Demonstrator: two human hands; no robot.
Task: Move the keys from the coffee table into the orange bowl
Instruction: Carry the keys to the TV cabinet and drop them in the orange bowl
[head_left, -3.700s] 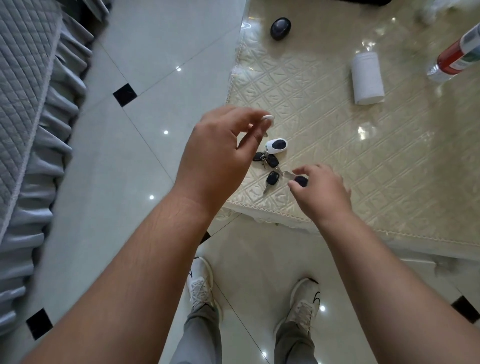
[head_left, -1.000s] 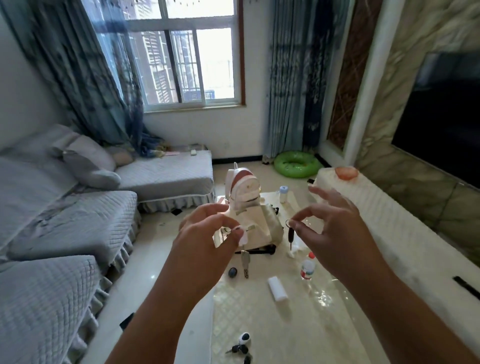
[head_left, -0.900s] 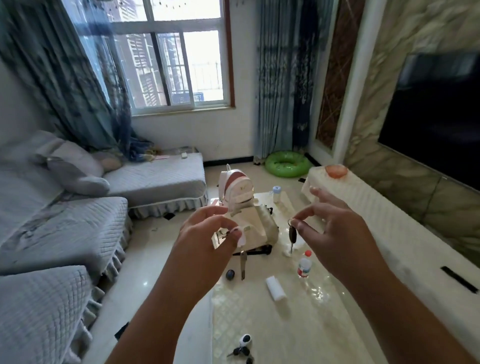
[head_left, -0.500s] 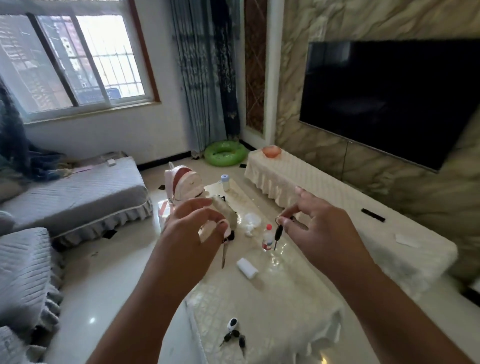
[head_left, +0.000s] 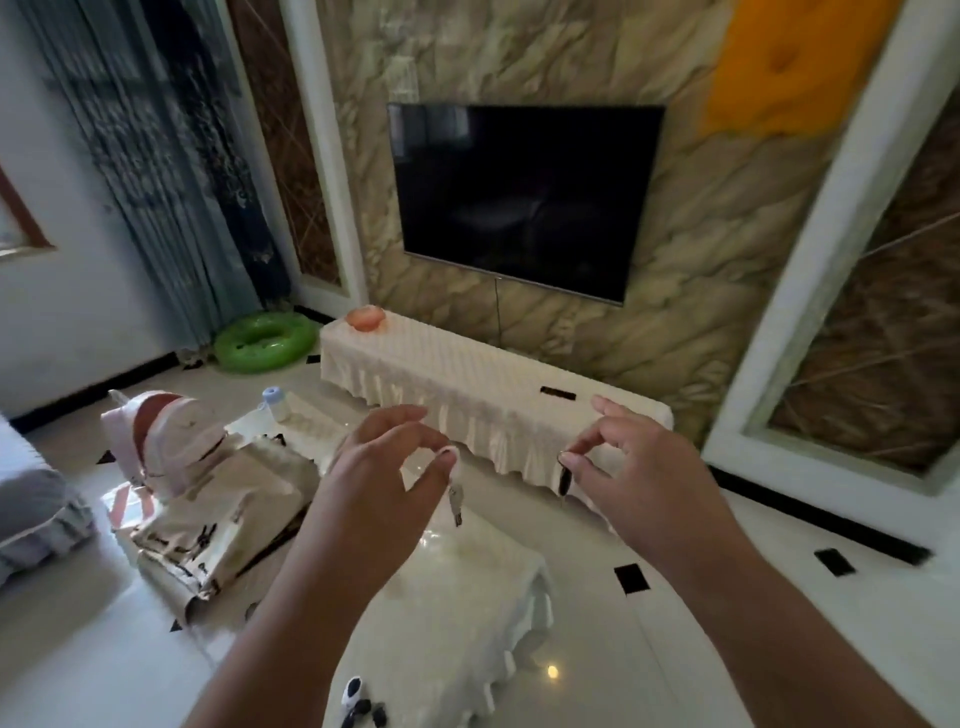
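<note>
Between pinching hands (head_left: 384, 483) (head_left: 639, 467): dangling metal key (head_left: 455, 499), glossy black-headed key (head_left: 563, 478).

hands (head_left: 387, 480): 2 | held keys (head_left: 455, 501): 2 | orange bowl (head_left: 365, 316): 1 | TV (head_left: 524, 197): 1

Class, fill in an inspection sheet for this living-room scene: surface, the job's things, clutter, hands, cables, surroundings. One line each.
Surface: coffee table under a glossy cream cover, seen from above.
Job's things: orange bowl on the left end of the TV bench, apart from the hands; key bunch with a white fob on the table's near edge; a silver key and a black-headed key held in the air.
Clutter: backpack, printed bag and small bottle at the table's far end.
Hands: left hand pinches the silver key's tag; right hand pinches the black-headed key.
Cables: one thin wire below the TV.
Surroundings: green swim ring, curtains, tiled floor.
</note>
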